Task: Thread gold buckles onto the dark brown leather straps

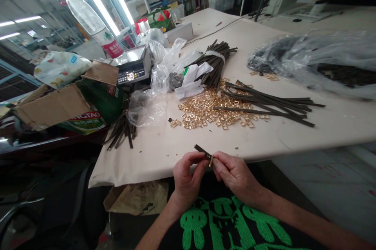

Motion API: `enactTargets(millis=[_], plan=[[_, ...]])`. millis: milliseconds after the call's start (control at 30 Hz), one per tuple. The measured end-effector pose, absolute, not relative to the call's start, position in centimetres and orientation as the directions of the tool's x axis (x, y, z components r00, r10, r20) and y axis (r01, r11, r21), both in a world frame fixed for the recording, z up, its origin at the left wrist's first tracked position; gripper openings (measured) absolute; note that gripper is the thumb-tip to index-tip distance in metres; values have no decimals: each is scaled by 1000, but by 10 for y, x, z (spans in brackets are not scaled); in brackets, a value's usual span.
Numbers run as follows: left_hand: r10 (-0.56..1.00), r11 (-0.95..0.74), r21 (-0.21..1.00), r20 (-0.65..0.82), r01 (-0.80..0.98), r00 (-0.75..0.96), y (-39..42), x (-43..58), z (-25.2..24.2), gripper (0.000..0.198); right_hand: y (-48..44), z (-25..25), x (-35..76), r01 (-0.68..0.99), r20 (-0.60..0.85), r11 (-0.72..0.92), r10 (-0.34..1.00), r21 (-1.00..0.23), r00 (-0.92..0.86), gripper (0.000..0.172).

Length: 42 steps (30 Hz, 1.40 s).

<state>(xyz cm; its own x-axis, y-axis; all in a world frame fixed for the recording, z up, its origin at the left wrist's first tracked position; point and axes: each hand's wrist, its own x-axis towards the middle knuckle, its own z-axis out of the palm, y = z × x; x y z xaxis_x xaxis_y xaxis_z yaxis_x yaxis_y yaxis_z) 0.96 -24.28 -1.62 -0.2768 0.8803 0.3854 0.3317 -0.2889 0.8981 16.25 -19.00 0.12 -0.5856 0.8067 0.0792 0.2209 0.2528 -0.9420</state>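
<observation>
At the near edge of the white table [264, 140], my left hand [188, 177] pinches a dark strap [202, 150] near its end. My right hand [235, 173] meets it there, fingers closed on a small gold buckle [210, 160] at the strap's end. A pile of gold buckles [211, 111] lies spread on the table ahead of my hands. Loose dark straps [270, 103] lie across the pile to the right. A tied bundle of straps [216, 60] rests farther back.
A digital scale [133, 68], crumpled clear plastic bags [152, 97], a white paper wrap [190, 83] and a torn cardboard box [55, 105] crowd the left. More straps [122, 130] hang off the left edge. A large plastic bag [317, 62] lies right. A paper bag [138, 197] sits below.
</observation>
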Motion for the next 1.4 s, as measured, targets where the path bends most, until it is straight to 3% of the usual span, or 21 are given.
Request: enactTargets(millis=[200,433,600,933,1100,1400], plan=[[934,-192,979,158,-75,-321,-243,17,-17,53,-192,-5,163,81,-128,-99,758,-992,-639,37],[982,-68,948,9,-310,-187,-243,12,-4,56,-187,-12,164,-12,-212,-304,693,-953,-689,45],[981,-57,931,-14,-360,-192,-243,11,-10,45,-189,-14,165,24,-172,-216,701,-976,-692,44],[947,-7,956,-88,-292,-310,-243,13,-13,27,-189,-12,163,202,94,268,789,-942,-607,33],[957,70,909,-178,-411,-230,-240,15,-15,37,-189,-14,164,240,115,324,780,-915,-615,31],[953,160,889,-253,-429,-169,-240,16,-23,16,-186,-14,169,259,69,354,698,-899,-712,33]])
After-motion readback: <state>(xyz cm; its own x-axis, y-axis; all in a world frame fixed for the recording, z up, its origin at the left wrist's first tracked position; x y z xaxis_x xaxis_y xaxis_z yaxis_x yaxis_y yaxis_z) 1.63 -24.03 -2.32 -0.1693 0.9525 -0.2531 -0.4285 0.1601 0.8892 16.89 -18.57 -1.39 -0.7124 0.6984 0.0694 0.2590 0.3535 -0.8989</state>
